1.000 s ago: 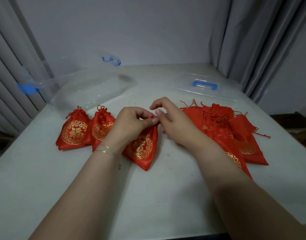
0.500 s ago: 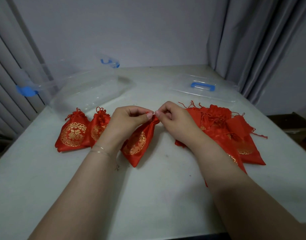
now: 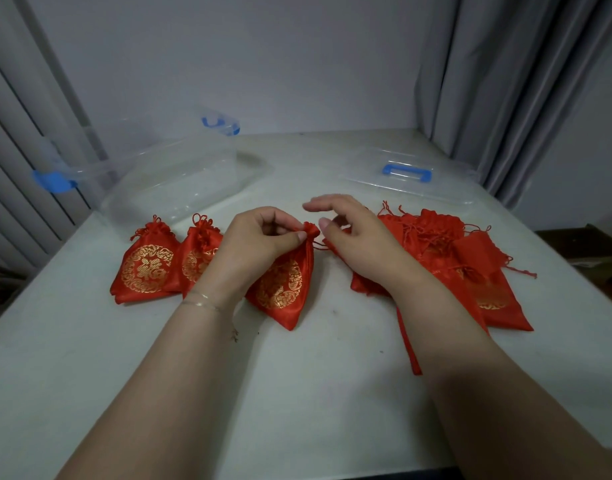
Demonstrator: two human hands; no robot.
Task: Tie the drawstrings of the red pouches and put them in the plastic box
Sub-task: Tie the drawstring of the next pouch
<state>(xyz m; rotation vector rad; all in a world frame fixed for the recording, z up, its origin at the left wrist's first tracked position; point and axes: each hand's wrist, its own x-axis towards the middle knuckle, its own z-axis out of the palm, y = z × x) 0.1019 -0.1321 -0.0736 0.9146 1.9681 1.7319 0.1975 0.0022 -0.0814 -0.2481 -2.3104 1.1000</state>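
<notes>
Head view: the left hand (image 3: 254, 242) pinches the gathered neck of a red pouch (image 3: 285, 289) between thumb and curled fingers; the pouch hangs from that grip down onto the table (image 3: 297, 393), its lower corner pointing toward the camera; its gold roundel shows below the thumb, the pattern too blurred to read. The right hand (image 3: 360, 237) hovers just right of the neck, fingers loosely bent and spread, gripping nothing that can be seen; a thin red drawstring (image 3: 318, 244) runs from the neck toward its palm, and whether the palm touches it cannot be told.

Left of the left hand lie two tied pouches; the far-left pouch (image 3: 143, 268) carries a gold medallion with an ornate character in its middle, not legible enough to name; the second pouch (image 3: 197, 258) is partly hidden behind the left wrist, its knotted cord at the top. Under and to the right of the right hand sits a pile of pouches (image 3: 471, 268), overlapping, with loose cords; one gold print shows at its near edge.

Beyond the left hand stands the clear box (image 3: 180, 178) with blue latches, open; beyond the right hand lies its lid (image 3: 408, 181) with a blue handle, flat on the table. No brand or readable writing shows anywhere.
</notes>
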